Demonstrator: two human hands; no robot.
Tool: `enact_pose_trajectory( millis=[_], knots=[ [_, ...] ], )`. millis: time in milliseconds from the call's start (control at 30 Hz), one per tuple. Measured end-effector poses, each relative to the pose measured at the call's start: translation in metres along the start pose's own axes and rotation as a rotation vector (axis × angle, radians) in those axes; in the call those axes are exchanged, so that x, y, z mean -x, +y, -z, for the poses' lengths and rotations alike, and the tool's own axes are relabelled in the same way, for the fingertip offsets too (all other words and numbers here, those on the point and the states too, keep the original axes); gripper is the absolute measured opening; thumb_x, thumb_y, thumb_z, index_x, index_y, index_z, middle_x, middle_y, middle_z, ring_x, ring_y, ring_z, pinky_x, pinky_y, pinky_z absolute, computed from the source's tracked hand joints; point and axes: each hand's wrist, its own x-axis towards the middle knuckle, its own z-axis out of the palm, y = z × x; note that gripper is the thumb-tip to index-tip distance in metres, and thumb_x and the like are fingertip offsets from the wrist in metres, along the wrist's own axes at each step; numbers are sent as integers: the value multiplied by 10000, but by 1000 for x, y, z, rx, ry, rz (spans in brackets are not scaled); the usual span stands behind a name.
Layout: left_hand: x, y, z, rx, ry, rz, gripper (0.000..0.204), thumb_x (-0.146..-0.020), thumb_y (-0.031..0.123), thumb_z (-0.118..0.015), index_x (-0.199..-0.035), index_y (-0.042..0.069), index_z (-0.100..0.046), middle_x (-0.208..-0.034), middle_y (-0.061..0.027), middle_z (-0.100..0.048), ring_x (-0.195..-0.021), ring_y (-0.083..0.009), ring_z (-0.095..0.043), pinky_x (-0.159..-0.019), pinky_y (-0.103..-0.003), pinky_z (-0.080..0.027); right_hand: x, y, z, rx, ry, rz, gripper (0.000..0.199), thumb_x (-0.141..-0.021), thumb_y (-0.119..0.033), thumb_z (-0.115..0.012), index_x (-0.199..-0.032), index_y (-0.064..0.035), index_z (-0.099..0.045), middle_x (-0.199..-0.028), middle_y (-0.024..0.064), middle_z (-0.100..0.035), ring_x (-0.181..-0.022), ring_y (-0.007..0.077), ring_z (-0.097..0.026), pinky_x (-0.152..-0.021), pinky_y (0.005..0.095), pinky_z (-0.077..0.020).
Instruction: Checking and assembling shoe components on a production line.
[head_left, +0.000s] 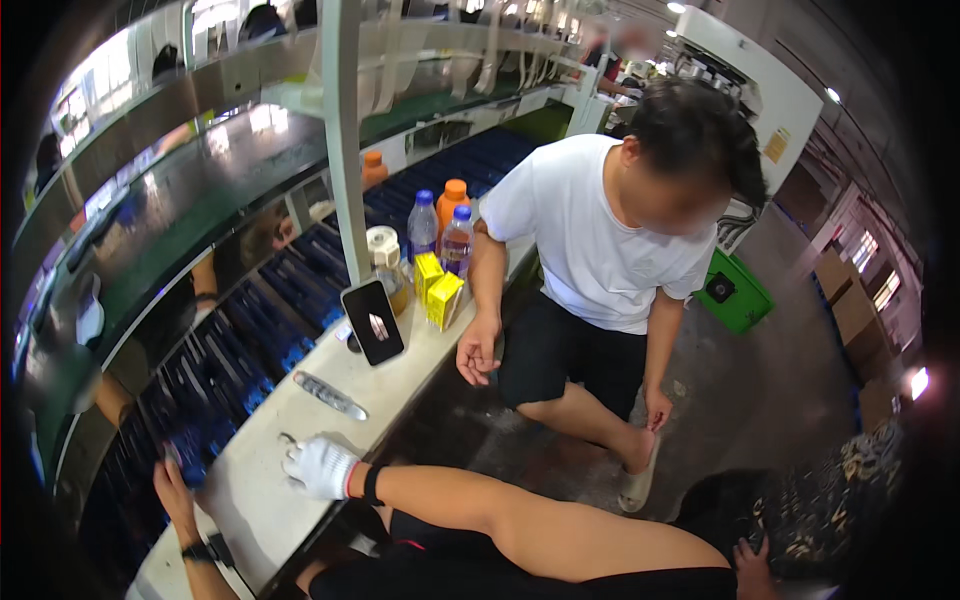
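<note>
My right hand (322, 468), in a white glove with a black band on the wrist, rests over the white ledge (255, 505). Its fingers are curled, and a small dark curved piece (287, 438) shows at the fingertips, too small to name. At the left, my bare left hand (175, 495), with a black watch (208, 550) on the wrist, reaches over the ledge's far edge towards the dark blue rollers (200, 400). Its fingers look stretched out. Beyond my glove lies a slim silvery tool (331, 395), its kind unclear. A black phone (373, 322) leans by the post.
Yellow cartons (443, 300), purple-capped bottles (457, 240), an orange bottle (452, 200) and a white-lidded jar (383, 245) stand beyond the phone. A grey post (345, 140) rises there. A seated person in a white shirt (600, 220) is at the right. A green crate (735, 292) is behind.
</note>
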Motion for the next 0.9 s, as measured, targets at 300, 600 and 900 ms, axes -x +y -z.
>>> enact_pose_trajectory(
  millis=[300,600,900],
  knots=[
    [173,-6,59,-60,-186,275,540,-907,195,-851,-1436,164,-741,-1317,-187,-782,-1164,-354,-748,-1011,-449,-568,-107,4,75,-124,310,280,260,-934,-353,-744,-994,-104,-697,-1060,146,-706,-1029,368,-665,-935,529,-529],
    [171,127,27,-62,-34,-220,590,-904,158,-776,-1440,-40,-630,-1348,-311,-671,-1304,-516,-615,-1191,-555,-455,-338,-109,128,37,169,69,507,-964,-386,-646,-1279,-4,-754,-1243,256,-788,-1139,403,-767,-1043,494,-575],
    [144,195,22,-158,-201,-302,519,-995,124,-735,-1493,17,-639,-1167,-268,-735,-1021,-448,-718,-933,-498,-582,-357,-65,142,-120,105,25,381,-899,-409,-758,-1090,-89,-839,-1107,207,-815,-1087,409,-773,-1004,499,-599]
  ],
)
